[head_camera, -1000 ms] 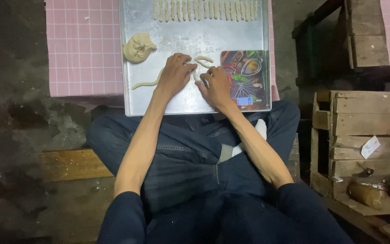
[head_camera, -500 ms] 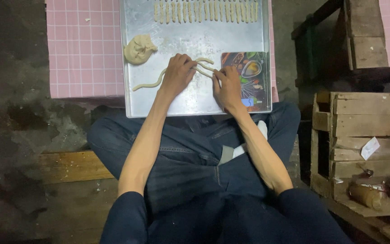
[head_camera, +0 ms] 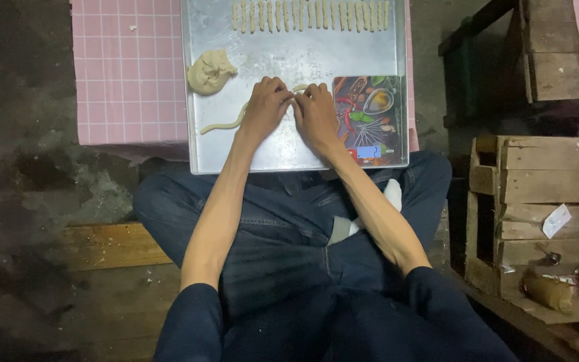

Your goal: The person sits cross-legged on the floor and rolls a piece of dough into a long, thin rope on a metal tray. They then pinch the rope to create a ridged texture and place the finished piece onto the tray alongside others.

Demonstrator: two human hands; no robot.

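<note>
Rolling a dough rope (head_camera: 226,123) on a metal tray (head_camera: 289,151), both hands side by side.

Left hand (head_camera: 266,106) and right hand (head_camera: 316,115) pressed palm-down, fingers curled over the rope's middle, nearly touching each other; tail of the rope trailing out to the left across the tray, a short loop showing between the knuckles. Soft, light, easily stretched or torn, probably a little sticky; best taken gently near the middle, supported along its length rather than lifted by one end. Dough lump (head_camera: 210,70) near the tray's left edge, row of cut dough sticks (head_camera: 309,15) along the far edge, small kitchen scale (head_camera: 370,117) just right of the right hand.
</note>
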